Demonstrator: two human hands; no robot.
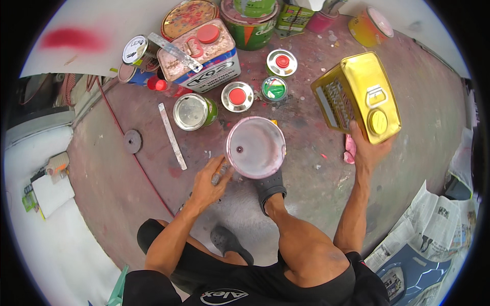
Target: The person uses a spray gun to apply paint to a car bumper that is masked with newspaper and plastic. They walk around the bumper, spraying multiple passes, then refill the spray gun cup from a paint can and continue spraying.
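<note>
My left hand (pixel 210 179) is closed around the metal handle of a spray gun (pixel 220 173). The gun's round, whitish cup (pixel 258 145) faces up, open at the top, with pink stains on its rim and a small dark hole in its bottom. Most of the gun is hidden under the cup and my fingers. On the right, my right hand (pixel 368 148) grips the near lower side of a gold rectangular metal can (pixel 352 81). The can has a yellow cap (pixel 377 122) in place and a folding handle on its top. It is held apart from the cup.
Beyond the cup stand a lidded tin (pixel 191 112), red-capped cans (pixel 237 97) (pixel 282 62) and a small green-topped tin (pixel 274 89). A large white can (pixel 204 56) bears a steel ruler (pixel 176 52). A stained strip (pixel 172 136), disc (pixel 133 141) and red hose (pixel 148 181) lie left.
</note>
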